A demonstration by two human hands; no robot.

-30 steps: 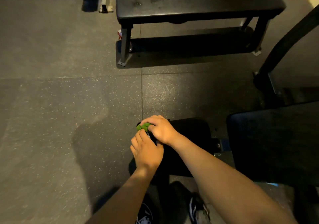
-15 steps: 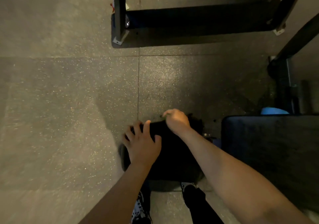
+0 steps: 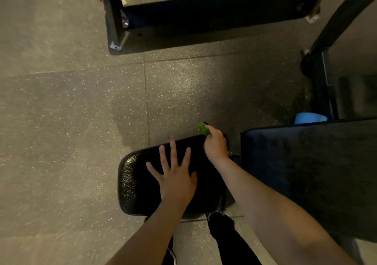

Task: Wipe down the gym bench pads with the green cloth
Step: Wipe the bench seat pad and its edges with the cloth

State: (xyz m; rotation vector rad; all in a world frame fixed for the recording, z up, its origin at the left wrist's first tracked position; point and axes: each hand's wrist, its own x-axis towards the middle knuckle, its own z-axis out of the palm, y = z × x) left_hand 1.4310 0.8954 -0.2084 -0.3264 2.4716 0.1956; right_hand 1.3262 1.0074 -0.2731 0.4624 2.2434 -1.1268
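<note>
A small black seat pad (image 3: 140, 185) lies below me, with a larger dark back pad (image 3: 310, 175) to its right. My left hand (image 3: 175, 181) rests flat on the seat pad, fingers spread. My right hand (image 3: 215, 144) grips the bunched green cloth (image 3: 203, 127) at the seat pad's far right corner. Only a small tuft of the cloth shows past my fingers.
A flat bench's legs and frame (image 3: 114, 20) stand on the speckled rubber floor ahead. A dark machine frame (image 3: 334, 32) rises at the right, with a blue object (image 3: 310, 118) behind the back pad. My shoes and legs (image 3: 224, 230) are under the seat pad.
My left hand let go of the cloth and spread flat on the seat pad. My right hand carried the cloth from the pad's far left edge to its far right corner. The view tilted down.
</note>
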